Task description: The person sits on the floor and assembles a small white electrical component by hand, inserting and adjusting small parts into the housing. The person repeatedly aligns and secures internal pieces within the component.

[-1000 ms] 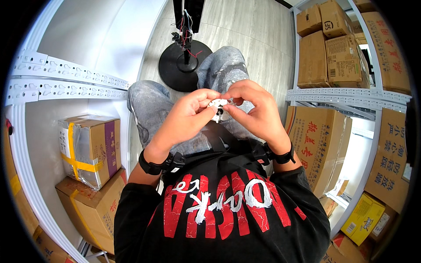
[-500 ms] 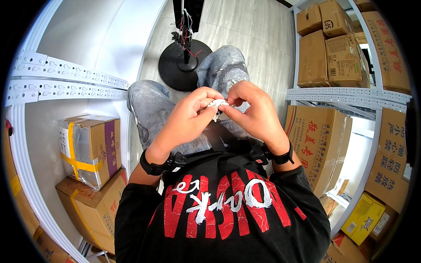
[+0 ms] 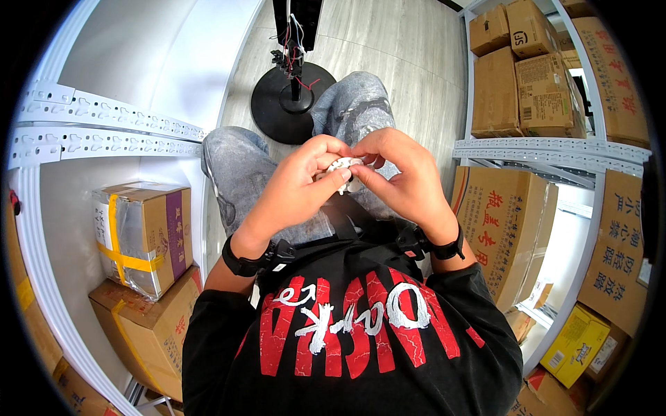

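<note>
Hands — left hand (image 3: 295, 191), right hand (image 3: 406, 180) — each grip pinching small white part (image 3: 342, 165), axis unclear

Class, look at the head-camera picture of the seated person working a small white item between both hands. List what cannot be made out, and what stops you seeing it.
- Small white item, head view: mostly covered by fingers of the left hand and right hand; its kind cannot be told.
- Dark round stand: its pole is cut off by the top edge.
- Cardboard boxes on the right shelves: cut off and bent at the fisheye rim.
</note>
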Demonstrator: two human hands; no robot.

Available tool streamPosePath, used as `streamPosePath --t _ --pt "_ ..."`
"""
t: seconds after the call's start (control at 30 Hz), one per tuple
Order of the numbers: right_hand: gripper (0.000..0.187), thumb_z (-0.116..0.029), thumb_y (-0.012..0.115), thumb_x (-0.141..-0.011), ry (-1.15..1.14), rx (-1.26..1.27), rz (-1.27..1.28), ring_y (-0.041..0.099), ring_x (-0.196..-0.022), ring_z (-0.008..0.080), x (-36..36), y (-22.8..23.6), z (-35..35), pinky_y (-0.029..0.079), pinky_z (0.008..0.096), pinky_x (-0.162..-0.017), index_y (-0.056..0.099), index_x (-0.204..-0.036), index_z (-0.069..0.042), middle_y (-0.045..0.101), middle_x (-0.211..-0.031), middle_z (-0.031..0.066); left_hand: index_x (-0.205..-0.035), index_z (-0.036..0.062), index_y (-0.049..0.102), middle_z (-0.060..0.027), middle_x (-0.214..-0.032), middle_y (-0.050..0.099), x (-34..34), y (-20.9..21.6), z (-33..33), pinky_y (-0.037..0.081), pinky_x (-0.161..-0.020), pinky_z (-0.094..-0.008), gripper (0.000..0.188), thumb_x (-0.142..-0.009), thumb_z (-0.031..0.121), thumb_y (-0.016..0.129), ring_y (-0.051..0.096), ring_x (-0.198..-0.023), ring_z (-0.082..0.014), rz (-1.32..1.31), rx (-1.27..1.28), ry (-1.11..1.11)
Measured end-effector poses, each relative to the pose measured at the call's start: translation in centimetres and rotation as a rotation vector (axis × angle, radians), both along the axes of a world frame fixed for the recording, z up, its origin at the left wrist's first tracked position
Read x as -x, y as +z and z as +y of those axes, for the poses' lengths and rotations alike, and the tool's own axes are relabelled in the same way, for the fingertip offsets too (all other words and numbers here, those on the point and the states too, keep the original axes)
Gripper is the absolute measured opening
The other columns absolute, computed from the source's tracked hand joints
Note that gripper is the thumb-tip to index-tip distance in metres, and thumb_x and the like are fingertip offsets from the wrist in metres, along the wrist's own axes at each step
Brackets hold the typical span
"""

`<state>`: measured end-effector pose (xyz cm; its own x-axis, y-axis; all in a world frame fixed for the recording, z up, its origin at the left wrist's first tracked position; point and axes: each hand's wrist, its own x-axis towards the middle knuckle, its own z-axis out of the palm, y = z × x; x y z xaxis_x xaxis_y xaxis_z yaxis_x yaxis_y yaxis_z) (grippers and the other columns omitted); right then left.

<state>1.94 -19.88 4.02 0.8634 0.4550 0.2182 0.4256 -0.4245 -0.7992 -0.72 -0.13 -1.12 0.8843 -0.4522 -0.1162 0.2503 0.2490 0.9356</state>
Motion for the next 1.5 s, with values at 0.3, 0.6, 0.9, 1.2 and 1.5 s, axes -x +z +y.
streamPosePath --t 0.3,0.6,0.9,1.2,1.5 --pt "0.010 0.000 0.071 -0.083 0.008 -0.020 0.070 0.068 -0.076 0.0215 -0.2 -0.4 -0.6 0.054 0.0308 -0.067 0.069 -0.092 -0.001 0.067 -0.086 0.0098 -0.113 0.0042 0.048 0.0023 -0.084 0.062 0.0 -0.3 -0.2 0.039 -0.066 -0.0202 0.015 -0.100 0.004 0.054 0.050 -0.076 -0.0012 -0.011 0.050 0.060" --pt "0.012 -0.001 0.070 -0.082 -0.050 -0.057 0.250 0.067 -0.076 0.0174 -0.3 -0.7 -0.4 0.054 0.0292 -0.068 0.069 -0.093 0.000 0.067 -0.085 0.0083 -0.114 0.0044 0.047 0.0001 -0.099 0.056 -0.1 -0.5 0.1 0.040 -0.071 -0.0206 0.014 -0.101 0.001 0.052 0.052 -0.086 -0.0026 -0.084 0.026 0.004" --pt "0.012 -0.005 0.071 -0.082 -0.039 -0.095 0.331 0.063 -0.073 0.0122 -0.7 -1.6 -1.1 0.051 0.0270 -0.066 0.069 -0.092 -0.001 0.067 -0.082 0.0048 -0.114 0.0045 0.044 -0.0032 -0.099 0.055 -0.2 -0.2 0.0 0.052 -0.081 -0.0274 0.009 -0.106 0.007 0.046 0.057 -0.093 -0.0084 0.165 0.214 -0.001" --pt "0.009 -0.004 0.072 -0.081 -0.070 -0.084 0.471 0.058 -0.067 0.0071 -0.9 -1.2 -1.4 0.048 0.0239 -0.062 0.065 -0.087 -0.003 0.062 -0.075 0.0002 -0.115 0.0043 0.043 -0.0038 -0.102 0.053 -0.2 -0.1 0.2 0.053 -0.084 -0.0282 0.010 -0.106 0.007 0.044 0.059 -0.095 -0.0099 0.140 0.226 -0.044" --pt "0.012 -0.002 0.070 -0.081 -0.019 -0.127 0.259 0.062 -0.071 0.0108 -0.8 -0.9 -1.1 0.050 0.0249 -0.065 0.068 -0.093 -0.001 0.064 -0.082 0.0029 -0.117 0.0029 0.043 -0.0039 -0.099 0.055 0.0 0.0 0.1 0.051 -0.079 -0.0256 0.012 -0.105 0.005 0.046 0.057 -0.092 -0.0075 0.059 0.199 -0.016"
